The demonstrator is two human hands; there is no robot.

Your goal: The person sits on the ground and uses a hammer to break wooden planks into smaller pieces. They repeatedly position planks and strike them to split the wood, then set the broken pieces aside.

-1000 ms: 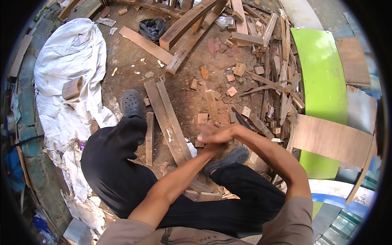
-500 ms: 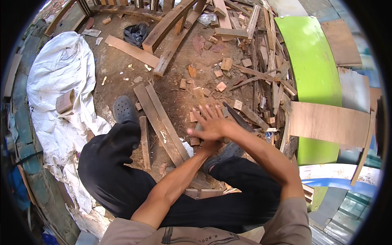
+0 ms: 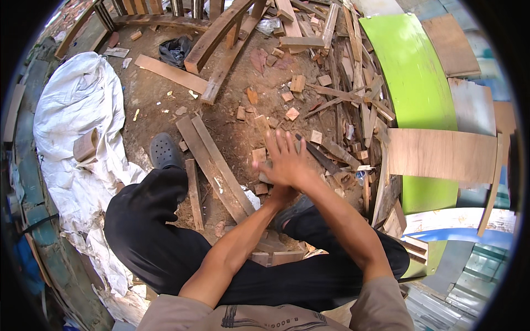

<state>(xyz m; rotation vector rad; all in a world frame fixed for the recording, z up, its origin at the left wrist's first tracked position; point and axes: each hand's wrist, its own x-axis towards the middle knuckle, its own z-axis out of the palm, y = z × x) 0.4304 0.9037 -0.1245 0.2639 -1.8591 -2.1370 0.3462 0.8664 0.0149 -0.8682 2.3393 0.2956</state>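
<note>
My right hand [image 3: 288, 163] is stretched out over the ground with its back up and its fingers spread, holding nothing. My left hand [image 3: 284, 193] lies crossed under the right wrist and is mostly hidden, so its fingers do not show. Below and around the hands are small cut wood blocks [image 3: 259, 156] and a dark, narrow strip [image 3: 318, 153] running off to the right. Two long wooden planks [image 3: 212, 168] lie side by side left of the hands, with a shorter wood strip [image 3: 194, 193] next to them.
A white sheet [image 3: 77, 110] spreads on the left. Wood offcuts [image 3: 353, 83] pile up at the right, beside a bright green panel [image 3: 414, 71] with a plywood sheet [image 3: 441, 157] across it. A wooden frame [image 3: 221, 38] stands ahead, near a black plastic bag [image 3: 175, 51].
My right hand has turned so its fingers point more straight ahead, still over the left one. My right knee has swung outward to the right. The view has shifted slightly.
</note>
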